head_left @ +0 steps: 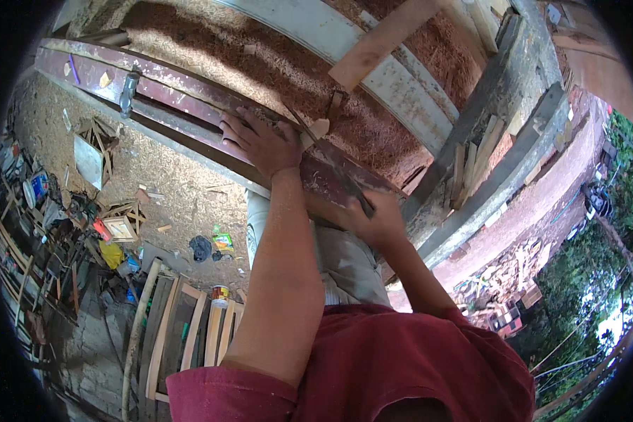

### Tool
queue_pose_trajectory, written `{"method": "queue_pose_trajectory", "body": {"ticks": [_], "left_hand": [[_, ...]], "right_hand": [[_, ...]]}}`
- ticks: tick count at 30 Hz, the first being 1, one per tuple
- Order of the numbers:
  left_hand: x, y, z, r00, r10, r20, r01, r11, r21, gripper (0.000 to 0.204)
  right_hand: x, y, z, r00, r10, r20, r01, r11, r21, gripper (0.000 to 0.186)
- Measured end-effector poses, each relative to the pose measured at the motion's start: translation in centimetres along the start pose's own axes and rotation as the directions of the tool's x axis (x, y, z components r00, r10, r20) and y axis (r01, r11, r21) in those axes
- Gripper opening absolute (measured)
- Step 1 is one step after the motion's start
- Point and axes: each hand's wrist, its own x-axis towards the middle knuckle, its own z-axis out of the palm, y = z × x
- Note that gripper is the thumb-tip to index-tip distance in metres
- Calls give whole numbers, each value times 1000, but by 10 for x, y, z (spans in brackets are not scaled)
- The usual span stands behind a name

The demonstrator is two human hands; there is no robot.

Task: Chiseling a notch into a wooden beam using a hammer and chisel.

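My left hand (264,144) presses on the maroon, paint-worn bench beam (176,105) beside a small pale wood piece (320,128), fingers bent over the beam; whether they grip the piece is unclear. My right hand (376,218) is closed on the handle of a long, dark saw-like blade (330,158), which slants up and left across the beam, next to the pale piece. A hammer (128,91) lies on the beam to the left, with a purple pencil (72,67) and a small wood offcut (106,79) farther along.
Weathered boards (401,91) and a plank (380,39) span sawdust beyond the beam. Grey timbers (503,105) stand at right. Stacked wooden frames (165,337), a can (220,295), scrap wood and bags (200,247) lie on the ground at lower left. Greenery shows at far right.
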Motion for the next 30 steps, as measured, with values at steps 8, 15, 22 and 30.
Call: {"method": "queue_pose_trajectory", "body": {"ticks": [8,15,22,30], "left_hand": [[1,3,1,999,10,-45,-10,1000,9,100],[-1,0,-5,944,309,116,-318,945,72,93],[-4,4,0,949,304,86,-307,952,23,90],[-2,3,6,979,204,-23,-205,978,-44,94]], "right_hand": [[14,2,10,999,10,38,-9,999,-36,35],[-17,32,25,988,147,-48,-141,983,118,35],[-31,25,44,964,263,-42,-249,944,215,35],[-6,-11,39,985,86,-152,-67,990,127,35]]}}
